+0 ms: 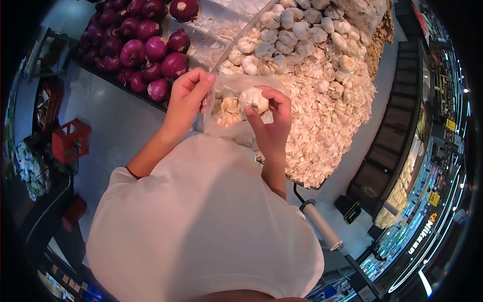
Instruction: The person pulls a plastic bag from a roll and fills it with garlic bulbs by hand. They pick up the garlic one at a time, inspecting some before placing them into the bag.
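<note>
My left hand [188, 95] is closed on the edge of a clear plastic bag [229, 131], holding its mouth open. Inside the bag lie some garlic bulbs [227, 111]. Between the thumb and fingers of my right hand [273, 118] is a white garlic bulb [254, 99], held over the bag's opening with its root end showing. Just beyond both hands spreads a heap of garlic [302, 30], whole bulbs at the back and loose peelings [319, 121] toward the front.
Red onions [133, 53] are piled to the left of the garlic, past a divider [241, 38]. A roll of bags [322, 225] stands on a holder at lower right. A red crate [71, 140] sits at left, and a dark display shelf [390, 131] runs along the right.
</note>
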A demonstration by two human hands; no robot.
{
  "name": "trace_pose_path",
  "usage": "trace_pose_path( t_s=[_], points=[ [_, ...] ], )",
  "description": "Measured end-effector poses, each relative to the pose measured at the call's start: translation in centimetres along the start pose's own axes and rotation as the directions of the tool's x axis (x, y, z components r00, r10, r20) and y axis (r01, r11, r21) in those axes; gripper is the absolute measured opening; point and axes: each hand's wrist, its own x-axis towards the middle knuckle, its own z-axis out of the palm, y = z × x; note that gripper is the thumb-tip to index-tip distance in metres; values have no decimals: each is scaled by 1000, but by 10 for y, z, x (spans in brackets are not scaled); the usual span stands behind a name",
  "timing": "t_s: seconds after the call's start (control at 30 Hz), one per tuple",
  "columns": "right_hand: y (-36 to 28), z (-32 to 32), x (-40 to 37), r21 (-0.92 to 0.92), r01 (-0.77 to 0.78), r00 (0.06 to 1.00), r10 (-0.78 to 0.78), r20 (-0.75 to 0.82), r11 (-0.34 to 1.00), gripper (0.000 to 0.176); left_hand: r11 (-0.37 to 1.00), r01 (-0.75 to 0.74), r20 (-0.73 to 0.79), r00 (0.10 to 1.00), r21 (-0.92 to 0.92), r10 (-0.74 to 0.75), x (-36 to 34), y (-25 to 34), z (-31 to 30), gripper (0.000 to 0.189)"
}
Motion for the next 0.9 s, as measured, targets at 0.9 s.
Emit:
trace_pose_path(
  t_s=[0.9],
  points=[
    [10,7,5,-264,132,889,3,458,955,44,889,-81,-243,947,451,209,-43,-99,-119,29]
  ],
)
